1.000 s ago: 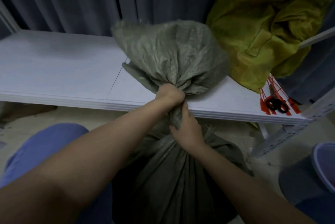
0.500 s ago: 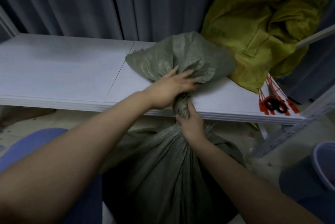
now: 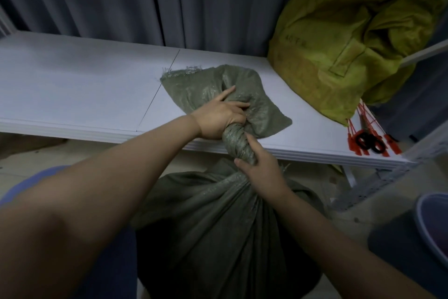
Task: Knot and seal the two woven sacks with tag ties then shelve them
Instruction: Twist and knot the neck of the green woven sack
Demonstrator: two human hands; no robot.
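Observation:
A full grey-green woven sack (image 3: pixel 218 226) stands on the floor between my arms, its neck twisted into a tight rope. My right hand (image 3: pixel 260 170) grips the twisted neck just above the sack's body. My left hand (image 3: pixel 219 115) holds the top of the twist and presses the loose flap of the sack's mouth down on the white shelf (image 3: pixel 72 85). A yellow-green woven sack (image 3: pixel 351 39) sits slumped on the shelf at the right. Red tag ties (image 3: pixel 363 138) lie bundled near the shelf's right front corner.
Black scissor handles (image 3: pixel 371 142) lie among the ties. Grey curtains (image 3: pixel 145 0) hang behind the shelf. A shelf upright (image 3: pixel 388 182) stands at the right, and a blue-rimmed bin (image 3: pixel 431 226) at the lower right. My blue-clad knee (image 3: pixel 36 182) is at the left.
The sack's loose mouth, held upright a second ago, has been folded down flat on the shelf. My left hand spread over it; the neck now shows a tighter twist.

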